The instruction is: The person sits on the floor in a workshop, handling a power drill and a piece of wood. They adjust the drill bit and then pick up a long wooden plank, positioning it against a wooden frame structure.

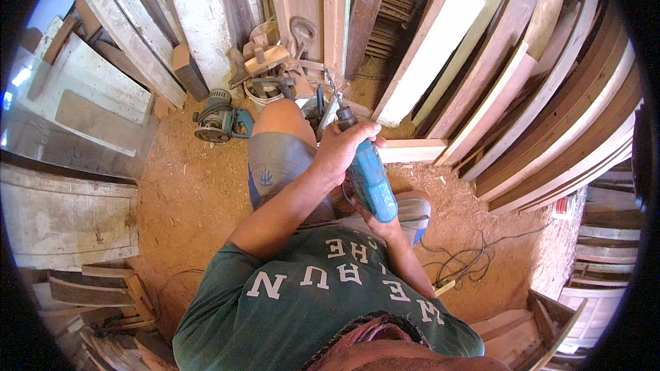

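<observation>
A blue corded-style power drill (373, 182) is held in front of my torso, pointing away from me. Its long twist bit (331, 81) sits in the black chuck (346, 115) and points toward the far side. My left hand (342, 145) wraps round the front of the drill body, just behind the chuck. Under the rear of the drill, my right hand (382, 227) is closed at the handle; the drill body hides most of its fingers. A pale wooden plank (414, 150) lies just right of the drill, apart from the bit.
A blue-and-grey power tool (221, 120) rests on the sawdust-covered floor (182, 192). A bucket (265, 93) of tools and wood stands ahead. Upright boards (474, 75) lean along the far right side. A cable (474, 258) lies coiled at right. Wooden panels (72, 213) stand at left.
</observation>
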A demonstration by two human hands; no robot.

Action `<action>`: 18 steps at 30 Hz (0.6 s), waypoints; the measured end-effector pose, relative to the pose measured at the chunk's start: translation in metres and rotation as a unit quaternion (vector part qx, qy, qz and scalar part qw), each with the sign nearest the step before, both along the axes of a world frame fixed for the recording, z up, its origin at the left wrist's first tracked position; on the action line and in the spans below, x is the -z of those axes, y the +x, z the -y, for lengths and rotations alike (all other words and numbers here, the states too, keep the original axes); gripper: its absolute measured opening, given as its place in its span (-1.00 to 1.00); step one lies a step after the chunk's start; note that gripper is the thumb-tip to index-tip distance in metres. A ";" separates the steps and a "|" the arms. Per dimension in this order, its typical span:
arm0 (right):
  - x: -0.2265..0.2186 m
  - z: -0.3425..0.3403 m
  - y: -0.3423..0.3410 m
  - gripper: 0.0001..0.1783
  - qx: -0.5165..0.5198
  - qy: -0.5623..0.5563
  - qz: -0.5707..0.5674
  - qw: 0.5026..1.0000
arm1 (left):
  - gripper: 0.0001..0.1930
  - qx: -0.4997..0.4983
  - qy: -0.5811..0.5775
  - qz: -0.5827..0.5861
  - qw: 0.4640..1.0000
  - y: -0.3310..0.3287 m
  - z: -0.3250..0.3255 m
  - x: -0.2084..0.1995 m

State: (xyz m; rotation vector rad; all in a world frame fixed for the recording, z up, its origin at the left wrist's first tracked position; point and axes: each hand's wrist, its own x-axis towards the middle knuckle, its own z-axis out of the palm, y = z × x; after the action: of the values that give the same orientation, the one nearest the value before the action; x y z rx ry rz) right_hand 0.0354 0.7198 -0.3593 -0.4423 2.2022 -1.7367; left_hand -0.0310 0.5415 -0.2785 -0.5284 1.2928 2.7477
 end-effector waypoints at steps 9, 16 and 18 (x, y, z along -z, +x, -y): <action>-0.003 0.001 -0.003 -0.72 -0.004 -0.008 0.017 1.000 | -0.82 0.019 0.008 -0.003 1.000 -0.001 0.003 -0.003; 0.008 -0.003 -0.005 -0.65 -0.022 0.015 -0.009 1.000 | -0.83 0.025 0.007 -0.002 1.000 -0.003 0.003 0.000; 0.023 -0.004 -0.005 -0.55 0.004 -0.017 0.005 1.000 | -0.82 0.027 -0.020 0.007 0.999 -0.004 0.001 -0.003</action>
State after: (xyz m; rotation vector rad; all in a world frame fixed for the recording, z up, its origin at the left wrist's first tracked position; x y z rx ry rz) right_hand 0.0309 0.7241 -0.3824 -0.4324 2.1735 -1.7783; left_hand -0.0347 0.5405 -0.2755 -0.5063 1.3411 2.6750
